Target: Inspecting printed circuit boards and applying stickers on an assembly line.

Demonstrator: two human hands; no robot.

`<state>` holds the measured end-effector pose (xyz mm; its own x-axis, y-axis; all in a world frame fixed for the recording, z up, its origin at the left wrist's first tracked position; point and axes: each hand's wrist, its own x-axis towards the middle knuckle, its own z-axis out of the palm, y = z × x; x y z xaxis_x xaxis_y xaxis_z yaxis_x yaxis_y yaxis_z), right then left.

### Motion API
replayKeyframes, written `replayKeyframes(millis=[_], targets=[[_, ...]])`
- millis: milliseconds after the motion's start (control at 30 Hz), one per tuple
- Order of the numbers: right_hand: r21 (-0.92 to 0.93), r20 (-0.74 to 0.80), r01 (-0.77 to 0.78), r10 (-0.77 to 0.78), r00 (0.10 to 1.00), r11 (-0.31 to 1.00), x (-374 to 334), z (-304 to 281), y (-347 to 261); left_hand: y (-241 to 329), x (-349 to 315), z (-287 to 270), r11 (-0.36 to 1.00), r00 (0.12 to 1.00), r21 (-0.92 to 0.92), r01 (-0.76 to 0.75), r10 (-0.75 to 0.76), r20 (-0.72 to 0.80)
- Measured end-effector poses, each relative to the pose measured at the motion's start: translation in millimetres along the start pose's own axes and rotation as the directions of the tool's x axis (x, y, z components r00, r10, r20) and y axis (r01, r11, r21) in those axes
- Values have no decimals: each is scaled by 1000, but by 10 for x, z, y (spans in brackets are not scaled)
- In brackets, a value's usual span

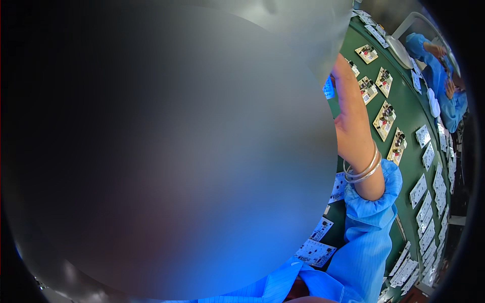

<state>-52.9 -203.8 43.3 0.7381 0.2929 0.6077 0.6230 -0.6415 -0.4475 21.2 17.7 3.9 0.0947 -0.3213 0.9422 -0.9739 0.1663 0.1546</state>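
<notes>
My right hand (350, 111) reaches up from a blue sleeve, with silver bangles (365, 171) at the wrist. A large, blurred dark round shape (177, 151) close to the camera covers most of the picture and hides its fingertips, so what they hold, if anything, does not show. Beside the hand a small patch lit blue-white (328, 89) peeks out; its kind is unclear. Just right of the hand lie tan circuit boards (385, 120) with mounted components. White circuit boards (316, 252) lie near my sleeve. Nothing of my left hand shows.
A green work surface (404, 113) curves along the right, with several white circuit boards (427, 212) in rows. Across it, another person in blue (439, 81) has both hands raised near a white-framed piece (404, 43). A pale, shiny surface (313, 30) blocks the top.
</notes>
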Motion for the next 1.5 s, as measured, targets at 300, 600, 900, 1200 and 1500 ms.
replayKeyframes(millis=[300,600,900,1200,1500], targets=[[25,-18,23,-23,1000,999,-1,-4,-21,58,-79,-9,983,983,-41,178,-180,-42],[26,-5,-10,10,1000,1000,-18,-16,-25,124,2,40,969,969,-55,242,-245,-42],[52,75,13,-17,997,999,-25,-80,65,240,85,121,889,885,-106,445,-455,-99],[415,354,-692,596,721,590,-67,-17,150,234,88,221,31,322,-634,773,-880,349],[736,540,-667,495,680,113,-224,-251,403,278,57,414,170,302,-424,890,-915,267]])
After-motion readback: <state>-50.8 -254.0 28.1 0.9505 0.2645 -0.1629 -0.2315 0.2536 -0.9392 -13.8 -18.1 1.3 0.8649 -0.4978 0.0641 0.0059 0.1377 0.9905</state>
